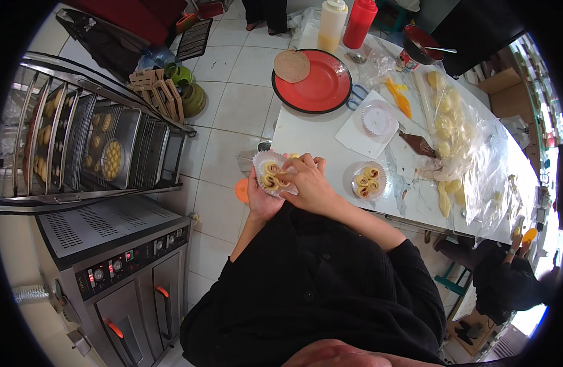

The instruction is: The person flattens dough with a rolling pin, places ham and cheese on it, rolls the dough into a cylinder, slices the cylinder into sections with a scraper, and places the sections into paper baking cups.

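Observation:
My left hand (pixel 264 202) cradles a white fluted paper cup (pixel 262 160) from below, near the table's left edge. Inside it sit several pale, spiral-rolled dough pieces (pixel 270 181) with a brownish filling. Over the cup's right side, my right hand (pixel 307 183) is closed, its fingers at one of the rolls; they partly hide what they grip. A second filled paper cup (pixel 369 181) rests on the marble table to the right of my hands. Further back, empty paper cups (pixel 379 118) lie on a white board (pixel 355 138).
A red plate (pixel 330 79) carries a flat round wrap (pixel 292 66). Blue scissors (pixel 357 96), squeeze bottles (pixel 359 23) and a plastic-covered row of dough balls (pixel 446 116) occupy the table (pixel 312 131). A tray rack (pixel 171 153) and an oven (pixel 134 257) stand left. Another person (pixel 507 275) sits at right.

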Available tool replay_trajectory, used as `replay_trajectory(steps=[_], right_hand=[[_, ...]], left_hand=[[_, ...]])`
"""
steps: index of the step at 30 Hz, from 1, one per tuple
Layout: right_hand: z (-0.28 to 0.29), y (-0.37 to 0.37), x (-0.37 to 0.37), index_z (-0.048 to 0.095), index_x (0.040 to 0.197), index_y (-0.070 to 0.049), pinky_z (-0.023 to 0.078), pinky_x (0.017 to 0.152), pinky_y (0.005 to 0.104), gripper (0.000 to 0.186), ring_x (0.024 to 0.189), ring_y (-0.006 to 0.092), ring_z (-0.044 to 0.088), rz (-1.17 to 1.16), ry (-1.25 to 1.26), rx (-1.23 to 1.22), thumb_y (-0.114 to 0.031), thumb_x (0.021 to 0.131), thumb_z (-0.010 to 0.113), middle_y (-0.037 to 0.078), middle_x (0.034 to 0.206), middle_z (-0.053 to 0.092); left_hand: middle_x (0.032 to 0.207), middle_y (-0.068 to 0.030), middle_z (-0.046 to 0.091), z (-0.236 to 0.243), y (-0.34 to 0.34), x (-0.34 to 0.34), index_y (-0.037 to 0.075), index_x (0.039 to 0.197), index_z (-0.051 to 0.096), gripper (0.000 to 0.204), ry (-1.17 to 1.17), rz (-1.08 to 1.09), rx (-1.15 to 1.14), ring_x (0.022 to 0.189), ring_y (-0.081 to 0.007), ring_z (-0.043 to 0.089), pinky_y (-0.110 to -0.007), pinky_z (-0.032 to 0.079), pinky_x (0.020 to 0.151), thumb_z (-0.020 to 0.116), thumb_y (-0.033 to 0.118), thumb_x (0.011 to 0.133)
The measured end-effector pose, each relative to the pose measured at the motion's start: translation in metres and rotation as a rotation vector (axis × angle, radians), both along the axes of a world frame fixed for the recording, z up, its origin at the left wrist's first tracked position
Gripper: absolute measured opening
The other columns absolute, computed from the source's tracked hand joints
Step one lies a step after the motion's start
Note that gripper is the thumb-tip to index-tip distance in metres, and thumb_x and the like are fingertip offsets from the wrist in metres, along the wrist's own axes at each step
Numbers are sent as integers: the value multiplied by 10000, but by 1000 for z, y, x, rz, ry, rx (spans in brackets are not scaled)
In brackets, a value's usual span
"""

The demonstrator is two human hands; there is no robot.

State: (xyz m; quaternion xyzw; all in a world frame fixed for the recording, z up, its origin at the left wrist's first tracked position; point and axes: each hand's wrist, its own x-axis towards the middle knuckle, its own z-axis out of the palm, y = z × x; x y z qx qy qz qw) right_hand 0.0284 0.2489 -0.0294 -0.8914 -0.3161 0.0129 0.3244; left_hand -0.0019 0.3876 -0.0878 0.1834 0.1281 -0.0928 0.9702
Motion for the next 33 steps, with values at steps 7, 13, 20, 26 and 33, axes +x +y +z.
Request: replay_trajectory(steps=[7,13,20,26,33], right_hand=[[-16,-20,42,577,1106,-78,441,806,354,446,943,271,539,-60,239,262,-81,677,700,110,1070,562],[-78,-13,49,572,1079,-52,422,863,408,430,955,340,516,-21,175,107,-142,679,700,190,1024,541],[-69,-27,63,594,935,-28,480,765,316,281,827,215,612,-99,466,348,-24,656,636,94,894,638],[-13,-16,32,548,910,-17,485,716,282,296,826,169,613,26,509,649,21,631,639,72,924,630],[-24,-12,17,514,965,-16,490,702,399,308,816,339,587,-123,163,196,24,668,582,155,926,543]], left_hand=[[1296,-151,458,-28,25,-18,60,1306,406,563,169,71,-13,1214,-308,422,-447,329,1025,236,453,940],[1195,-133,530,-23,37,-13,44,1245,441,517,130,84,147,1044,-259,565,-404,479,881,365,445,929],[1061,-120,555,-16,32,-7,5,1225,378,552,88,81,631,934,-210,602,-313,519,797,676,13,761],[1100,-109,517,-29,17,2,15,1257,316,686,68,80,731,974,-196,574,-318,509,818,681,-87,685],[1123,-119,487,-22,5,9,12,1284,290,747,65,-35,735,1000,-196,553,-306,498,840,666,-115,650]])
